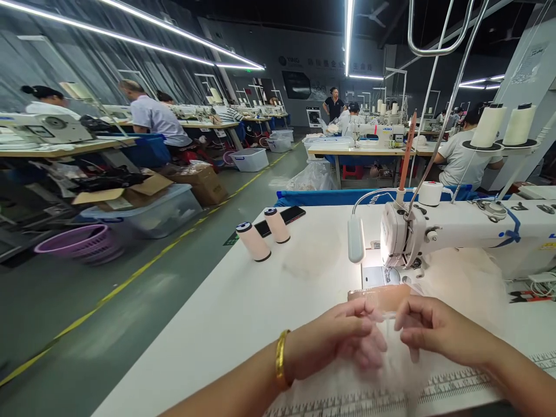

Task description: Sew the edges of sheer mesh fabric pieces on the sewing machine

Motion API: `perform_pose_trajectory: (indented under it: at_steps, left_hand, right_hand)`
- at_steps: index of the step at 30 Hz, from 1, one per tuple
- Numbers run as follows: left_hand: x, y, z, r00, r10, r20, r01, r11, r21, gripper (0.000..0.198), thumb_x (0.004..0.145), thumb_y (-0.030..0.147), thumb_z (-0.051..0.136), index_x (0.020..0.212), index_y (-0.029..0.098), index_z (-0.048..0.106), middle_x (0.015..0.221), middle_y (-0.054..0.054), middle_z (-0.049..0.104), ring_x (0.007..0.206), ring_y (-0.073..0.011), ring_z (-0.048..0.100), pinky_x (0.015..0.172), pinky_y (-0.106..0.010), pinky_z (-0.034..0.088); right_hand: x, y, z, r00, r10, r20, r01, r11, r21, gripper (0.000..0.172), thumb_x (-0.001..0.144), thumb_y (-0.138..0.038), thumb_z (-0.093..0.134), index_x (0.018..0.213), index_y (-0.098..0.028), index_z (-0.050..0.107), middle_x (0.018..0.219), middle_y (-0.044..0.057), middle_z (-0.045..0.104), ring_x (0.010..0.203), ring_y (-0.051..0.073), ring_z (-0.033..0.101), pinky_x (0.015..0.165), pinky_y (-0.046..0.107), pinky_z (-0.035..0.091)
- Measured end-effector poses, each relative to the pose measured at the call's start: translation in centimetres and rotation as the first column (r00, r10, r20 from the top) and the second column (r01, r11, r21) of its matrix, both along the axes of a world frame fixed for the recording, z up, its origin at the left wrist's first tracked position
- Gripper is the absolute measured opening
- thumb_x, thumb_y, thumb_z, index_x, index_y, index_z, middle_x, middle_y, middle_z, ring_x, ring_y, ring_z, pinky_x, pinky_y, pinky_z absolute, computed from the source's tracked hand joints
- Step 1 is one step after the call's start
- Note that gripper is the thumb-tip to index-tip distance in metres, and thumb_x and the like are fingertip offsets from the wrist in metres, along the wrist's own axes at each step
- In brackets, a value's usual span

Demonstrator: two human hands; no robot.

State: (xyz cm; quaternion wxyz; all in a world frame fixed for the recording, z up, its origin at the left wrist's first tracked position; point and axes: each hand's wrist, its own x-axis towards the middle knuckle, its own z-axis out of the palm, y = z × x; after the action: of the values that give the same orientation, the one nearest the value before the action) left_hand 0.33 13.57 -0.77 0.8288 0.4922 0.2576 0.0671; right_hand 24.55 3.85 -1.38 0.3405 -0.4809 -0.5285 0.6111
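Thin white sheer fabric [393,350] hangs between my hands in front of the sewing machine [456,231]. My left hand [324,339], with a gold bangle at the wrist, is closed on the fabric's left side; its lower fingers are smeared by motion. On the other side my right hand [447,330] has thumb and curled fingers pinched on the same fabric. Just beyond my fingertips, a shiny peach-brown strip [384,297] lies before the lit needle plate [372,277]. More pale sheer cloth [467,284] spreads under the machine arm.
Two pale thread cones [253,242] and a dark phone [293,214] are at the far left of the white table [217,318]. A ruler strip [456,385] runs along the near edge. Thread cones [489,126] stand right. Other people sit at machines beyond the aisle.
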Motion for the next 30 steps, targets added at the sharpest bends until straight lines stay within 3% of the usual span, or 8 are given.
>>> perform_pose_trajectory:
  at_steps: [4,6,11,15,18,22,27,30]
  left_hand:
    - [2.1,1.9,-0.4,0.993,-0.020,-0.114,0.062,0.923,0.380,0.044,0.073,0.052,0.086,0.085,0.017,0.062,0.073,0.003,0.058,0.064,-0.0118,0.050,0.060,-0.024,0.038]
    - [3.0,2.6,-0.5,0.988,-0.012,-0.156,0.086,0.874,0.478,0.040,0.077,0.052,0.079,0.076,0.018,0.059,0.067,0.004,0.055,0.063,-0.0123,0.047,0.057,-0.024,0.034]
    - [4.3,2.9,-1.2,0.982,0.084,-0.169,0.030,0.814,0.581,0.036,0.080,0.045,0.068,0.067,0.023,0.042,0.062,0.005,0.047,0.060,-0.0137,0.048,0.054,-0.025,0.033]
    - [4.6,2.3,-2.0,0.977,0.174,-0.122,-0.048,0.740,0.671,0.042,0.087,0.049,0.061,0.067,0.023,0.034,0.062,0.007,0.035,0.059,-0.0121,0.037,0.054,-0.026,0.028]
    - [4.6,2.0,-2.0,0.983,0.157,-0.094,-0.039,0.679,0.733,0.044,0.092,0.051,0.058,0.066,0.021,0.038,0.065,0.006,0.034,0.063,-0.0123,0.032,0.057,-0.027,0.026]
    - [4.5,1.8,-2.0,0.993,0.100,-0.064,-0.021,0.681,0.732,0.039,0.097,0.048,0.053,0.070,0.020,0.048,0.069,0.005,0.041,0.065,-0.0132,0.036,0.061,-0.026,0.031]
    - [4.4,1.5,-2.4,0.962,0.267,-0.059,-0.111,0.580,0.807,0.027,0.090,0.046,0.062,0.081,0.020,0.061,0.083,-0.001,0.058,0.077,-0.0186,0.052,0.069,-0.029,0.041]
    - [4.6,1.3,-2.6,0.947,0.321,-0.015,-0.183,0.579,0.795,0.024,0.088,0.042,0.063,0.081,0.020,0.061,0.087,-0.003,0.063,0.080,-0.0194,0.057,0.072,-0.029,0.045]
  right_hand:
    - [0.4,1.8,0.6,0.974,-0.015,0.224,-0.004,0.997,0.083,0.029,0.095,-0.049,0.072,0.092,-0.021,0.063,0.072,-0.005,0.057,0.068,0.015,0.055,0.063,0.025,0.039]
    - [0.9,2.6,1.0,0.951,0.005,0.310,-0.035,0.996,0.088,0.021,0.095,-0.040,0.070,0.089,-0.022,0.061,0.071,-0.005,0.057,0.068,0.015,0.051,0.061,0.024,0.036]
    - [1.7,3.8,1.4,0.886,0.037,0.462,-0.097,0.989,0.108,0.011,0.093,-0.033,0.067,0.092,-0.024,0.063,0.075,-0.004,0.057,0.071,0.016,0.050,0.063,0.026,0.035]
    - [0.8,4.0,-0.4,0.943,-0.098,0.317,0.037,0.981,0.192,0.022,0.098,-0.045,0.065,0.103,-0.024,0.064,0.090,-0.001,0.061,0.084,0.019,0.055,0.074,0.029,0.043]
    - [-0.1,3.7,-1.6,0.951,-0.177,0.252,0.116,0.963,0.242,0.024,0.099,-0.047,0.063,0.102,-0.023,0.062,0.094,0.001,0.063,0.089,0.021,0.058,0.078,0.031,0.047]
    - [-0.6,3.4,-2.4,0.919,-0.263,0.295,0.169,0.936,0.309,0.021,0.101,-0.043,0.058,0.094,-0.023,0.060,0.087,0.000,0.062,0.085,0.020,0.058,0.075,0.031,0.044]
    - [-0.7,3.3,-2.3,0.903,-0.295,0.314,0.181,0.921,0.346,0.029,0.103,-0.046,0.053,0.085,-0.023,0.057,0.080,-0.001,0.059,0.078,0.019,0.055,0.071,0.031,0.042]
    - [-0.9,3.2,-2.2,0.909,-0.291,0.297,0.177,0.917,0.358,0.031,0.104,-0.048,0.052,0.086,-0.023,0.060,0.083,-0.001,0.061,0.079,0.019,0.057,0.074,0.031,0.043]
